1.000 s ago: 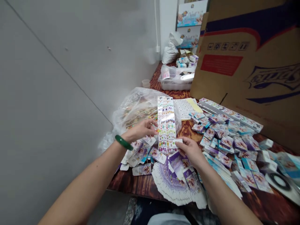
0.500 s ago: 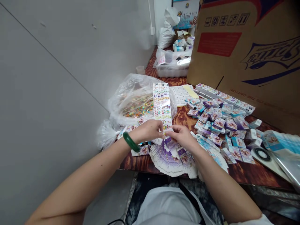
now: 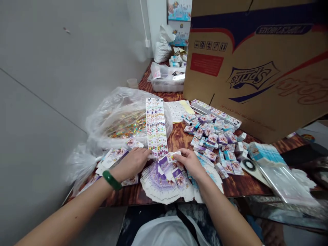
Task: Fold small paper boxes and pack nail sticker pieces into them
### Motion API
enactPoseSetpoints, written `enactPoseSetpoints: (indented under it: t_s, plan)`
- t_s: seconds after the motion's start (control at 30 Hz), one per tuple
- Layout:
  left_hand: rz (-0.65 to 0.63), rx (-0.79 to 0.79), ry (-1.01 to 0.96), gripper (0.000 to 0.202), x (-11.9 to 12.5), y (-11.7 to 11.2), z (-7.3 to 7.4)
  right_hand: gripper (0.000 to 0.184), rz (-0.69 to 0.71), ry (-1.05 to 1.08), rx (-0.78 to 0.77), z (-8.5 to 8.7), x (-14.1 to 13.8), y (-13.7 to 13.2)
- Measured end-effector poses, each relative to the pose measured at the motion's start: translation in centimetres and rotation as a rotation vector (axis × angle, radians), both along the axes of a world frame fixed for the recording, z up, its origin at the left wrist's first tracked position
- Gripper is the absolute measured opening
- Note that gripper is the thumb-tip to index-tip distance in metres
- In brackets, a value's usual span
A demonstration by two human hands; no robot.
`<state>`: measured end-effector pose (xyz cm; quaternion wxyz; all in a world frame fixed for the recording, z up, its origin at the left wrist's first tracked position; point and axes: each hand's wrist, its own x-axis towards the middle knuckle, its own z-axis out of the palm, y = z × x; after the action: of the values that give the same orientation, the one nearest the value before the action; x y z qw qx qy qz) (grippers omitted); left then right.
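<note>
My right hand (image 3: 190, 162) pinches a small white card (image 3: 174, 156) with coloured spots on it, above a fan of flat purple-and-white cartons (image 3: 159, 181). At the lower left corner of a tall sheet of colourful stickers (image 3: 156, 128) is my left hand (image 3: 135, 160), a green bangle (image 3: 112, 180) on its wrist. Its fingers are closed together, and whatever is at their tips is too small to make out. The sheet leans against a clear plastic bag (image 3: 123, 123) of shiny orange and green pieces. More printed cartons (image 3: 112, 158) lie under and beside my left hand.
A pile of small folded boxes (image 3: 212, 138) lies to the right, before a large cardboard carton (image 3: 246, 68). Blue-and-white flat cartons (image 3: 266, 153), a roll of tape (image 3: 248, 165) and clear plastic sleeves (image 3: 284, 182) lie farther right. A plastic tub (image 3: 167, 84) stands behind.
My hands have parted: the left has moved off the small card to the sticker sheet's lower corner, while the right keeps the card. The view has turned right.
</note>
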<state>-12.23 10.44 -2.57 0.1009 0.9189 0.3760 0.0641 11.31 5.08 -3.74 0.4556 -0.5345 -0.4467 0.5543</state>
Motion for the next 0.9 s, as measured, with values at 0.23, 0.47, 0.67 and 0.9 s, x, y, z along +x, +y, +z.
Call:
enactPoseSetpoints:
  t_s: [0.23,0.47,0.67,0.9]
  plan:
    - [0.351,-0.702,-0.767,0.042,2.1,-2.7,1.9,0.023,-0.005,0.194,0.095,2.7,-1.6,-1.2]
    - [0.397,-1.012,-0.994,0.03,3.6,-5.4,0.3,0.018,-0.126,0.071,0.199,2.9,-2.2,-0.6]
    - [0.664,-0.402,-0.833,0.024,2.2,-3.7,-2.2,0.019,-0.148,-0.014,0.227,1.3,-2.3,0.6]
    - [0.782,-0.44,-1.007,0.041,1.1,-2.9,-0.1,0.019,-0.126,0.071,0.221,2.8,-4.1,1.2]
